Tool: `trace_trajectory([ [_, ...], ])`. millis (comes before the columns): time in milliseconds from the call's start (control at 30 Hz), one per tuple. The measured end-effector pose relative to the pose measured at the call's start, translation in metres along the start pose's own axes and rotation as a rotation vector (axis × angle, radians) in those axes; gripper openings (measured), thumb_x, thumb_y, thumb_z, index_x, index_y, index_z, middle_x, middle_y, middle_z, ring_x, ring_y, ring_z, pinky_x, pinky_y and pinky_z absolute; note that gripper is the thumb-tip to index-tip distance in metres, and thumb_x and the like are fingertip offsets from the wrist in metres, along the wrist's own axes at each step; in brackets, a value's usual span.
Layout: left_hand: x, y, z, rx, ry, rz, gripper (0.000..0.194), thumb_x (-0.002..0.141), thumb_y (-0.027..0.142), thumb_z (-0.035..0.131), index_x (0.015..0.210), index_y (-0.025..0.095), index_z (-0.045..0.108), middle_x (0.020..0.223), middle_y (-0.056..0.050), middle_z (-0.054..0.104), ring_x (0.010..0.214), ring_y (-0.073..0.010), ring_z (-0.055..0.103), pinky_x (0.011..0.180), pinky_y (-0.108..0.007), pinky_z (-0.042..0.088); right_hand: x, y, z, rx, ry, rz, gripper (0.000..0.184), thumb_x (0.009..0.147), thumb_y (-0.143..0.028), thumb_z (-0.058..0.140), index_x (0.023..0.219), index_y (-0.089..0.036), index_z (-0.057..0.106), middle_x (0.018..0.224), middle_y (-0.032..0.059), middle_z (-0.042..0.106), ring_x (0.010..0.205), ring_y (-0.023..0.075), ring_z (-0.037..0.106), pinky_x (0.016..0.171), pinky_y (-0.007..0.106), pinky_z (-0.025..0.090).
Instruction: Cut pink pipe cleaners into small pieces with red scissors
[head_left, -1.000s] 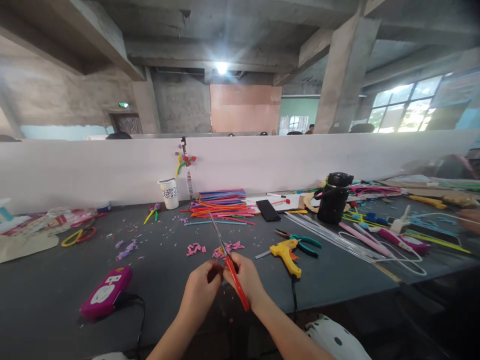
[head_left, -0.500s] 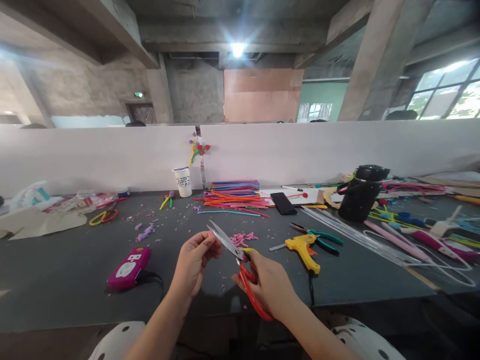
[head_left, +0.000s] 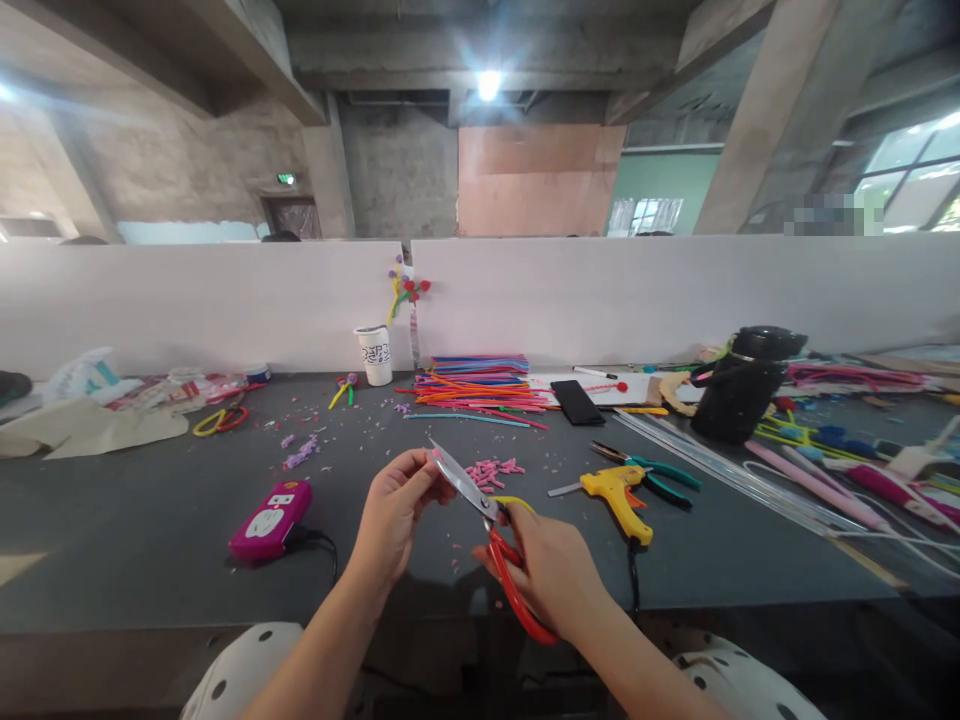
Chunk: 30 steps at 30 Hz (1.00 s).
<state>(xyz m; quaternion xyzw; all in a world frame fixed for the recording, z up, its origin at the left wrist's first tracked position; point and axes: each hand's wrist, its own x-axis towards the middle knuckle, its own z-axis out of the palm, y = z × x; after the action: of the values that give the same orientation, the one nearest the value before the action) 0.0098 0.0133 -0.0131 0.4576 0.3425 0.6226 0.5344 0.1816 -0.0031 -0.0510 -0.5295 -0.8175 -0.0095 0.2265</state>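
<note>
My right hand [head_left: 551, 570] grips the scissors [head_left: 510, 590], with red and yellow handles, and their blades point up and left. Pinched at the fingertips of my left hand [head_left: 396, 510] is a small pink piece of pipe cleaner [head_left: 436, 455], mostly hidden by fingers and blade. The scissor blades lie right at those fingertips, nearly closed. Just beyond the blades is a heap of short pink pipe cleaner pieces [head_left: 495, 472] on the dark table [head_left: 180, 540].
A yellow glue gun [head_left: 619, 495] and teal-handled pliers [head_left: 660, 475] lie to the right. Behind are a phone [head_left: 577, 402], bundled pipe cleaners [head_left: 480, 385], a white cup [head_left: 373, 356] and a black flask [head_left: 750, 385]. A magenta box with a cord [head_left: 271, 522] sits at left.
The scissor blades have drawn closer together at my left fingertips, where a bit of pink now shows. The whole view has shifted slightly; both hands keep their grips.
</note>
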Motion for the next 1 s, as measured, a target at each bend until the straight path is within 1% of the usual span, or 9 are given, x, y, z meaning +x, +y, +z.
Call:
trace_trajectory([
  [267, 0.0011, -0.0020, -0.0012, 0.012, -0.015, 0.016, 0.012, 0.072, 0.026, 0.059, 0.067, 0.014, 0.058, 0.059, 0.000, 0.058, 0.054, -0.0099, 0.051, 0.054, -0.020, 0.040, -0.0018, 0.0007, 0.0014, -0.019, 0.004, -0.018, 0.027, 0.080, -0.042, 0.041, 0.085, -0.017, 0.051, 0.069, 0.0049, 0.062, 0.062, 0.0199, 0.060, 0.051, 0.026, 0.029],
  [433, 0.0012, -0.0023, -0.0012, 0.009, 0.002, 0.009, 0.013, 0.070, 0.027, 0.060, 0.069, 0.014, 0.059, 0.060, -0.001, 0.059, 0.054, -0.0104, 0.051, 0.055, -0.021, 0.040, -0.0023, 0.0011, 0.0028, -0.028, 0.024, -0.030, 0.027, 0.081, -0.043, 0.041, 0.083, -0.017, 0.051, 0.067, 0.0044, 0.062, 0.058, 0.0184, 0.059, 0.050, 0.025, 0.028],
  [600, 0.0009, -0.0018, -0.0013, -0.006, -0.006, 0.012, 0.013, 0.070, 0.027, 0.060, 0.068, 0.014, 0.060, 0.060, -0.001, 0.059, 0.054, -0.0104, 0.052, 0.055, -0.022, 0.040, -0.0015, 0.0017, 0.0044, -0.031, 0.035, -0.027, 0.028, 0.082, -0.044, 0.039, 0.080, -0.018, 0.050, 0.063, 0.0036, 0.061, 0.056, 0.0181, 0.058, 0.049, 0.025, 0.027],
  [900, 0.0003, -0.0002, -0.0010, -0.014, -0.017, 0.020, 0.013, 0.071, 0.026, 0.060, 0.068, 0.013, 0.060, 0.058, -0.001, 0.058, 0.053, -0.0100, 0.052, 0.054, -0.022, 0.041, -0.0029, 0.0037, 0.0081, -0.011, 0.037, -0.035, 0.027, 0.083, -0.044, 0.040, 0.081, -0.018, 0.049, 0.065, 0.0031, 0.063, 0.058, 0.0182, 0.060, 0.050, 0.025, 0.028],
  [1000, 0.0002, 0.0006, -0.0004, -0.007, -0.009, 0.024, 0.014, 0.071, 0.027, 0.060, 0.067, 0.014, 0.060, 0.058, 0.000, 0.058, 0.053, -0.0096, 0.051, 0.054, -0.021, 0.040, -0.0028, 0.0031, 0.0079, -0.012, 0.046, -0.037, 0.027, 0.083, -0.044, 0.040, 0.081, -0.019, 0.049, 0.062, 0.0022, 0.062, 0.058, 0.0183, 0.060, 0.050, 0.025, 0.027],
])
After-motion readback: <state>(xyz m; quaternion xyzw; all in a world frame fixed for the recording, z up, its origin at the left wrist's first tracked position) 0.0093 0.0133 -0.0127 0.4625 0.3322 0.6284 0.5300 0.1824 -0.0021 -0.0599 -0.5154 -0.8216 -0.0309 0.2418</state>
